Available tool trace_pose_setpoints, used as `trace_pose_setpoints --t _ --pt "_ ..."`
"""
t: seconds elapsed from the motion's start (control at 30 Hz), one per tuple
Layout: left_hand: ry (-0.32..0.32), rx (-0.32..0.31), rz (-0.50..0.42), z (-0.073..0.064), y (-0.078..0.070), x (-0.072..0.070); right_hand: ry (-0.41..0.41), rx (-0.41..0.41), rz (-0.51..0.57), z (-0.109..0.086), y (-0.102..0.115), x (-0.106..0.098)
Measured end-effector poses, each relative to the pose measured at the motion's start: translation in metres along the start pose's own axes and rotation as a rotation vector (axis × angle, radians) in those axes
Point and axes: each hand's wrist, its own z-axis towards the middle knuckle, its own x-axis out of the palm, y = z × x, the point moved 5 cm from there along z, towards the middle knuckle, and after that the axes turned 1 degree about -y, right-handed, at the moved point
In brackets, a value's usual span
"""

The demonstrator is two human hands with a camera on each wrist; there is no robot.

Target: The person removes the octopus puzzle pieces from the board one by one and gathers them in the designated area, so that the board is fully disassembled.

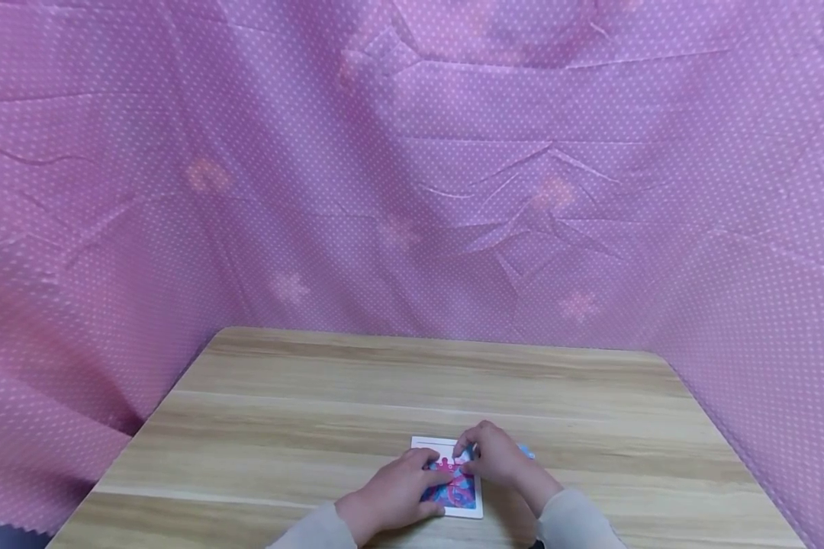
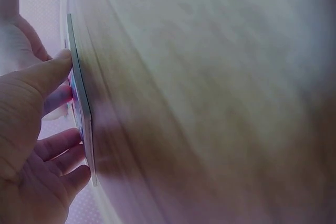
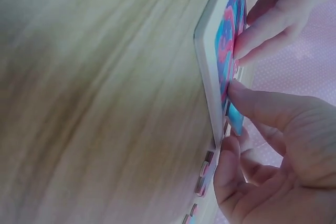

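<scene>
A jigsaw puzzle board (image 1: 479, 503) with a white frame lies on the table, its picture in pink, blue and purple. My left hand (image 1: 397, 492) rests spread along its left side, the thumb at the near edge and a fingertip pressing the picture. At the board's right side, my right hand (image 1: 497, 457) pinches a blue puzzle piece (image 3: 235, 119) between thumb and fingers. That piece is tilted over the frame's edge in the right wrist view. White backing shows in the upper part of the board, partly hidden by the hands.
Several loose puzzle pieces (image 3: 203, 174) lie on the wooden table (image 1: 316, 404) just beyond the board's right side. One blue piece (image 1: 526, 451) shows past my right hand. Pink dotted cloth (image 1: 412, 191) hangs around the back and sides of the table.
</scene>
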Motion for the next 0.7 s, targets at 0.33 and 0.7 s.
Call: trace_pose_setpoints --t 0.33,0.7 --pt "-0.015 0.010 -0.004 0.000 -0.001 -0.001 -0.054 0.036 0.058 -0.001 -0.009 -0.002" --pt "-0.007 -0.001 -0.008 0.001 0.002 -0.001 -0.091 0.000 0.188 -0.003 -0.018 -0.009"
